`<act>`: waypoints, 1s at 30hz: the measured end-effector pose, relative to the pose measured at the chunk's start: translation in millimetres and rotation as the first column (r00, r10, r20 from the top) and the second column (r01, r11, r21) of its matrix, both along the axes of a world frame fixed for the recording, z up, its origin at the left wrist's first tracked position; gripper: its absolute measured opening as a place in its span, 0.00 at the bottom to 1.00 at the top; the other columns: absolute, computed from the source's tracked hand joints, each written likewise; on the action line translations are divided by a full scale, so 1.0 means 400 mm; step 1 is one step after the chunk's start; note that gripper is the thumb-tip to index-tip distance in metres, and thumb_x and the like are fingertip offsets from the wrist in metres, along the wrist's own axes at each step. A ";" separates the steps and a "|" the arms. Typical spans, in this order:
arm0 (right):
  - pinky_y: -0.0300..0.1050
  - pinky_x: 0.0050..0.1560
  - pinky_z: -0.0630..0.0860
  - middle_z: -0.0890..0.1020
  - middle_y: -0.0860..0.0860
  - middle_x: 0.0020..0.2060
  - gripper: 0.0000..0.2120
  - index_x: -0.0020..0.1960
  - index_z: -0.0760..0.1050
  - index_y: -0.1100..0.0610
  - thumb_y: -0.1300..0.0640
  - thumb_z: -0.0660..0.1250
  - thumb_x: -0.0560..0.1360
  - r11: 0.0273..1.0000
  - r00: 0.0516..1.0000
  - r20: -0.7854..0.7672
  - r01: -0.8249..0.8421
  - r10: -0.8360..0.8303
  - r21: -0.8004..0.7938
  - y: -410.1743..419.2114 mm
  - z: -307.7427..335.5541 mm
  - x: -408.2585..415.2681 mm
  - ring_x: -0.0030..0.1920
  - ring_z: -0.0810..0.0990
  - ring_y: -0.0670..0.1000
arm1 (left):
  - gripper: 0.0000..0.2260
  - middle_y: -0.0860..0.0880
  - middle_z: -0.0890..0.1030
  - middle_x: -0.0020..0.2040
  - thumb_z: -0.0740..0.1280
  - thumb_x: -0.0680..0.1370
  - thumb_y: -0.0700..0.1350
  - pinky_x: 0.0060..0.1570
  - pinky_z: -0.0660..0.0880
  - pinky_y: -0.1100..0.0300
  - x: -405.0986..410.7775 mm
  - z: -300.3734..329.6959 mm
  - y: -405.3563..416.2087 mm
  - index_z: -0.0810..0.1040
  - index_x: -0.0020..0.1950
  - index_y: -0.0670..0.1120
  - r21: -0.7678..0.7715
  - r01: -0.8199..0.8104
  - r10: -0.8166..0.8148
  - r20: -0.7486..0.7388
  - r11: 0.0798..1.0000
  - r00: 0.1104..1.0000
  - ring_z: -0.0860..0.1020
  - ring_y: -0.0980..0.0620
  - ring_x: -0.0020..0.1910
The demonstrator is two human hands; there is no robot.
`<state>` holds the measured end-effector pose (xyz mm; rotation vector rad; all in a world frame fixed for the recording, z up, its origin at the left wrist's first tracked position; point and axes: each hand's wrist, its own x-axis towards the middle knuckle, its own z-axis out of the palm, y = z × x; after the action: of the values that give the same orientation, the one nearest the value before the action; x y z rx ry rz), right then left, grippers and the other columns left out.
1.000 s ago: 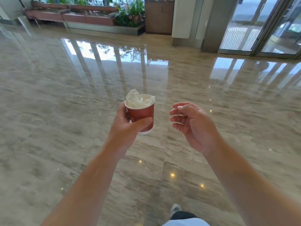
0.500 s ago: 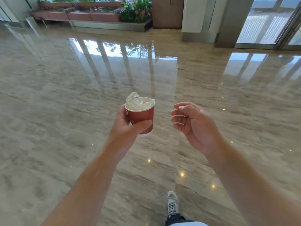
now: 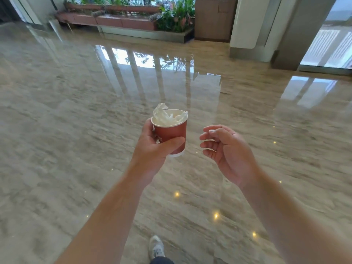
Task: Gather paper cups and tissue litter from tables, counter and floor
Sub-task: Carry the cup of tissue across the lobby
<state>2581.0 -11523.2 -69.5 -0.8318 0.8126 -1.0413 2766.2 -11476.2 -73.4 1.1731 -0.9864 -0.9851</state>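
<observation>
My left hand point(image 3: 152, 144) grips a red paper cup point(image 3: 172, 130) with a white rim, held upright in front of me above the floor. Crumpled white tissue point(image 3: 163, 115) fills the cup and sticks out over its rim. My right hand point(image 3: 226, 149) hovers just right of the cup, apart from it, with its fingers loosely curled and nothing in them.
Polished marble floor point(image 3: 76, 130) stretches all around. A planter bench with green plants point(image 3: 133, 20) and a wooden cabinet point(image 3: 213, 18) stand at the far wall. A pillar point(image 3: 285, 31) and glass doors point(image 3: 331, 44) are at the right. My shoe point(image 3: 156, 246) shows below.
I have walked forward: the planter, cabinet and pillar are nearer and my foot has stepped into view. Both hands keep their pose, the cup still upright in the left.
</observation>
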 end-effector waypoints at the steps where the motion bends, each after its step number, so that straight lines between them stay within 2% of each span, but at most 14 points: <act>1: 0.41 0.34 0.75 0.82 0.54 0.37 0.09 0.46 0.79 0.58 0.65 0.61 0.77 1.000 1.000 -0.008 -0.007 0.007 0.005 -0.034 -0.008 0.031 0.34 0.80 0.50 | 0.32 0.57 0.85 0.54 0.79 0.59 0.46 0.47 0.78 0.65 0.029 -0.006 -0.031 0.77 0.62 0.61 0.003 -0.001 0.001 -0.004 1.000 1.000 0.82 0.58 0.54; 5: 0.41 0.34 0.75 0.83 0.54 0.37 0.07 0.46 0.79 0.58 0.64 0.62 0.76 1.000 1.000 -0.025 -0.008 0.009 0.022 -0.170 -0.042 0.162 0.34 0.80 0.50 | 0.35 0.56 0.85 0.54 0.79 0.58 0.47 0.47 0.78 0.65 0.161 -0.048 -0.159 0.75 0.65 0.58 0.016 -0.009 0.009 -0.014 1.000 1.000 0.81 0.58 0.53; 8: 0.41 0.34 0.75 0.83 0.53 0.37 0.08 0.46 0.79 0.58 0.64 0.61 0.76 0.999 0.998 -0.039 0.040 -0.039 0.027 -0.288 -0.055 0.268 0.34 0.80 0.50 | 0.36 0.52 0.84 0.58 0.79 0.58 0.47 0.49 0.78 0.63 0.271 -0.065 -0.291 0.75 0.65 0.58 0.015 0.026 -0.025 -0.024 1.000 0.999 0.81 0.58 0.54; 10: 0.41 0.34 0.75 0.82 0.53 0.36 0.08 0.46 0.79 0.58 0.64 0.61 0.76 0.997 0.996 -0.057 0.064 -0.062 0.032 -0.368 -0.054 0.348 0.33 0.80 0.49 | 0.34 0.53 0.84 0.56 0.79 0.59 0.47 0.49 0.78 0.63 0.349 -0.068 -0.381 0.76 0.64 0.59 0.017 0.043 -0.043 -0.035 0.999 0.998 0.81 0.58 0.53; 13: 0.41 0.34 0.74 0.82 0.53 0.37 0.08 0.47 0.78 0.58 0.64 0.61 0.77 0.996 0.993 -0.081 0.084 -0.081 0.037 -0.474 -0.040 0.472 0.33 0.80 0.49 | 0.34 0.54 0.84 0.54 0.79 0.59 0.44 0.48 0.78 0.63 0.471 -0.060 -0.499 0.76 0.63 0.58 0.013 0.060 -0.059 -0.051 0.998 0.997 0.81 0.58 0.53; 18: 0.41 0.34 0.74 0.83 0.53 0.37 0.08 0.47 0.78 0.58 0.64 0.61 0.77 0.996 0.994 -0.066 0.087 -0.087 -0.005 -0.627 0.000 0.644 0.34 0.80 0.49 | 0.35 0.49 0.83 0.57 0.79 0.58 0.47 0.49 0.78 0.62 0.653 -0.020 -0.665 0.76 0.65 0.57 -0.010 0.071 -0.071 -0.057 0.997 0.996 0.81 0.56 0.54; 23: 0.42 0.36 0.74 0.83 0.53 0.37 0.08 0.46 0.78 0.58 0.64 0.61 0.77 0.996 0.993 -0.074 0.085 -0.086 -0.017 -0.743 0.011 0.745 0.34 0.79 0.50 | 0.34 0.56 0.85 0.52 0.79 0.58 0.48 0.49 0.78 0.63 0.744 -0.022 -0.781 0.76 0.63 0.57 -0.010 0.090 -0.091 -0.058 0.996 0.994 0.82 0.58 0.54; 28: 0.41 0.34 0.74 0.83 0.54 0.37 0.08 0.46 0.79 0.58 0.64 0.61 0.77 0.996 0.993 -0.068 0.092 -0.094 -0.020 -0.880 0.004 0.809 0.34 0.80 0.50 | 0.36 0.49 0.83 0.57 0.79 0.58 0.48 0.51 0.78 0.61 0.799 -0.032 -0.928 0.75 0.65 0.55 -0.001 0.086 -0.086 -0.061 0.996 0.994 0.82 0.55 0.55; 30: 0.41 0.35 0.74 0.83 0.54 0.37 0.08 0.46 0.79 0.58 0.64 0.61 0.77 0.995 0.993 -0.062 0.103 -0.103 -0.008 -0.941 -0.012 0.822 0.35 0.80 0.50 | 0.35 0.50 0.83 0.57 0.79 0.58 0.47 0.51 0.78 0.61 0.804 -0.044 -0.991 0.75 0.65 0.56 0.003 0.105 -0.105 -0.046 0.994 0.993 0.82 0.55 0.55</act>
<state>2909.6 -11899.6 -74.2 -0.8374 0.9142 -1.1130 3087.6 -11872.6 -91.1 1.1077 -1.0173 -1.0940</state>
